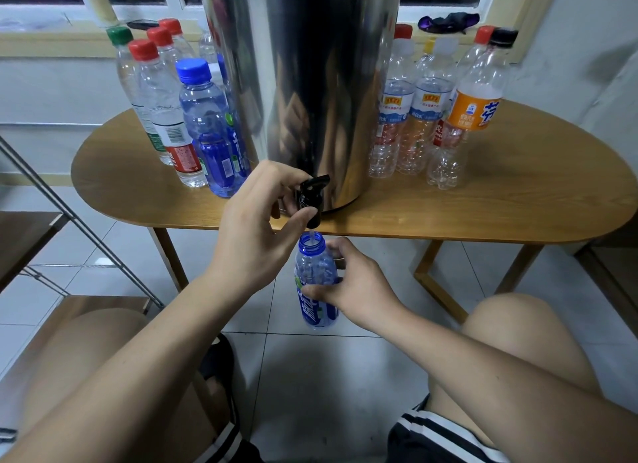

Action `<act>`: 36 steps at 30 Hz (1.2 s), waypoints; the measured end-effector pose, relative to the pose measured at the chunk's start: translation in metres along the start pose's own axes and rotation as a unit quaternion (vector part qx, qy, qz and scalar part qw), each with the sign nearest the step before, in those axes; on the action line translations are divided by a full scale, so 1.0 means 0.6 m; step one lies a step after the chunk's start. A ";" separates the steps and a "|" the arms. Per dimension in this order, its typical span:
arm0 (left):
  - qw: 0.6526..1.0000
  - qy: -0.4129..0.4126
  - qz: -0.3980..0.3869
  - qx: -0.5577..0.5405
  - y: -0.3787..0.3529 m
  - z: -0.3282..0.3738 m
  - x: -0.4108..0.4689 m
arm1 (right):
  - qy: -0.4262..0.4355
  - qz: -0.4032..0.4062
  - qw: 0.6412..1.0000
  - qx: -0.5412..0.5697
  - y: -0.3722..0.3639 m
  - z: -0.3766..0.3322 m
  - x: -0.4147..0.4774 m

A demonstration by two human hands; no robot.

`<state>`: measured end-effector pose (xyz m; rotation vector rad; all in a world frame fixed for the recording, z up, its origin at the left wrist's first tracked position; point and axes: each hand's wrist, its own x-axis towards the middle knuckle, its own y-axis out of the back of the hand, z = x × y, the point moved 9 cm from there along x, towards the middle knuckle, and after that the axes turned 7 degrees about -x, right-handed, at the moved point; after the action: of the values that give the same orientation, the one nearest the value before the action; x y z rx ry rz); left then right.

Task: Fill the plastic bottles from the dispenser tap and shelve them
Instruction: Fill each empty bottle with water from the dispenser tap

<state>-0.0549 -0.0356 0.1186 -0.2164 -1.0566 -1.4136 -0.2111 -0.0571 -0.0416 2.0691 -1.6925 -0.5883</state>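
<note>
Nearest us, our right hand (pixel 348 286) holds the blue plastic bottle (pixel 313 267) below the table edge. The fingers curl round its shoulder and the thumb presses on the label band. The bottle is upright and uncapped, with its mouth right under the spout.

We judge it thin-walled and light for now, but it will get heavier as it fills. It will dent under a hard squeeze and spill if tilted, so a firm, moderate grip at the stiffer shoulder or the labelled waist suits it best. Any splash would make the plastic slick.

Just above, our left hand (pixel 257 228) pinches the black tap (pixel 310 200), fingers over the lever and thumb beneath the nozzle, wrist raised from the left. A thin pale stream seems to enter the bottle's neck.

Behind the tap stands the steel dispenser (pixel 303 83) on the wooden table (pixel 500 203). Capped bottles holding liquid (pixel 203 117) cluster on its left, and capped bottles that look empty (pixel 417 117) stand on its right. A metal-framed shelf (pixel 31 235) stands at the far left.
</note>
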 end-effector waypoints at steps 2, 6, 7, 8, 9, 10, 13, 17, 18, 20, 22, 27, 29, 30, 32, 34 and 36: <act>1.000 0.001 0.002 0.001 0.001 0.000 0.000 | 0.000 -0.002 1.000 -0.002 0.000 0.000 0.001; 1.000 0.003 0.003 0.001 0.001 0.000 -0.001 | -0.001 -0.001 1.000 0.003 0.000 0.001 0.001; 1.000 0.003 0.003 0.001 0.001 0.000 -0.001 | -0.002 -0.001 1.000 0.005 0.000 0.001 0.001; 1.000 0.003 0.003 0.002 0.001 0.000 0.000 | -0.002 -0.001 1.000 0.007 0.001 0.002 0.001; 1.000 0.004 0.003 0.002 0.001 0.000 0.000 | -0.002 -0.001 1.000 0.008 0.001 0.001 0.000; 1.000 0.004 0.004 0.002 0.002 0.000 0.000 | -0.001 -0.001 1.000 0.009 0.001 0.001 0.000; 1.000 0.004 0.006 0.000 0.002 0.000 -0.001 | 0.003 0.002 1.000 0.007 0.002 0.000 -0.001; 1.000 0.001 0.008 -0.001 0.001 0.000 -0.001 | 0.003 0.006 1.000 0.001 0.002 0.001 0.002; 1.000 0.000 0.008 -0.002 0.001 0.000 -0.001 | 0.003 0.006 1.000 0.000 0.002 0.001 0.002; 1.000 -0.001 0.006 -0.003 0.001 0.001 -0.001 | 0.003 0.006 1.000 0.000 0.001 0.001 0.003; 1.000 -0.001 0.006 -0.002 0.001 0.000 -0.002 | 0.004 0.008 1.000 -0.003 0.001 0.000 0.003; 1.000 0.002 0.008 -0.005 0.001 0.000 -0.001 | 0.005 0.012 1.000 -0.002 0.004 0.001 0.002; 1.000 0.002 0.007 -0.004 0.000 0.000 -0.001 | 0.005 0.012 1.000 -0.003 0.004 0.002 0.002; 1.000 0.002 0.007 -0.004 0.000 0.000 -0.001 | 0.005 0.013 1.000 -0.004 0.004 0.002 0.003; 1.000 0.003 0.006 -0.006 0.001 -0.001 -0.001 | 0.005 0.013 1.000 -0.001 0.004 0.001 0.002; 1.000 0.003 0.006 -0.006 0.002 -0.001 -0.001 | 0.003 0.012 1.000 0.003 0.004 0.000 0.001; 1.000 0.003 0.006 -0.005 0.001 0.000 -0.001 | 0.003 0.012 1.000 0.002 0.005 0.000 0.001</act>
<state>-0.0542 -0.0348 0.1183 -0.2259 -1.0419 -1.4093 -0.2132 -0.0582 -0.0400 2.0480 -1.7149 -0.5697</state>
